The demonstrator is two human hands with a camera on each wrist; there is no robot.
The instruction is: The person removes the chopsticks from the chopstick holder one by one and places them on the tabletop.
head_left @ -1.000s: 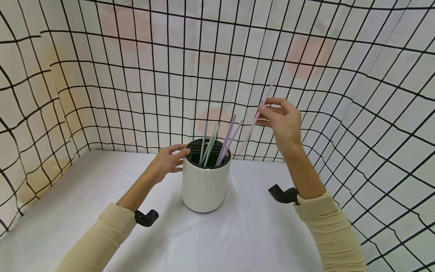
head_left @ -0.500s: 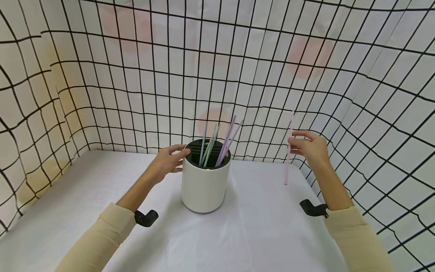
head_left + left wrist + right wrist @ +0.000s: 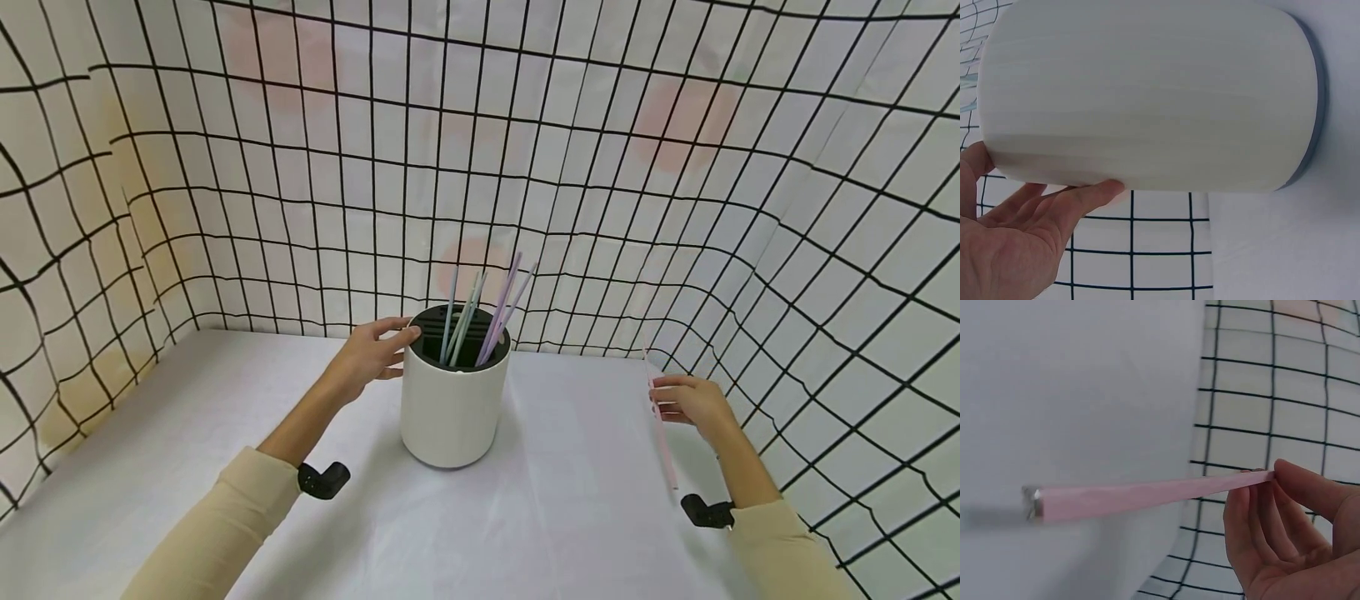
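A white round utensil holder (image 3: 450, 421) with a black slotted top stands upright on the table. Several thin pastel straws, pale blue, green (image 3: 465, 321) and purple (image 3: 501, 312), lean out of it. My left hand (image 3: 367, 358) rests against its left side, thumb at the rim. In the left wrist view, fairly straight fingers (image 3: 1094, 195) touch the white wall. Far to the right, my right hand (image 3: 693, 404) pinches a pink straw (image 3: 664, 450) between thumb and fingers. The right wrist view shows this straw (image 3: 1122, 497) slanting out over the table, its near end apparently hollow.
Black wire grid panels (image 3: 360, 192) close off the back and both sides, with white cloth behind them. A white cloth covers the table (image 3: 450, 533). The right hand is close to the right grid panel.
My right hand has moved right and then down toward the table with the pink straw, which has swung from leaning right to leaning left. The left hand and the holder stay put.
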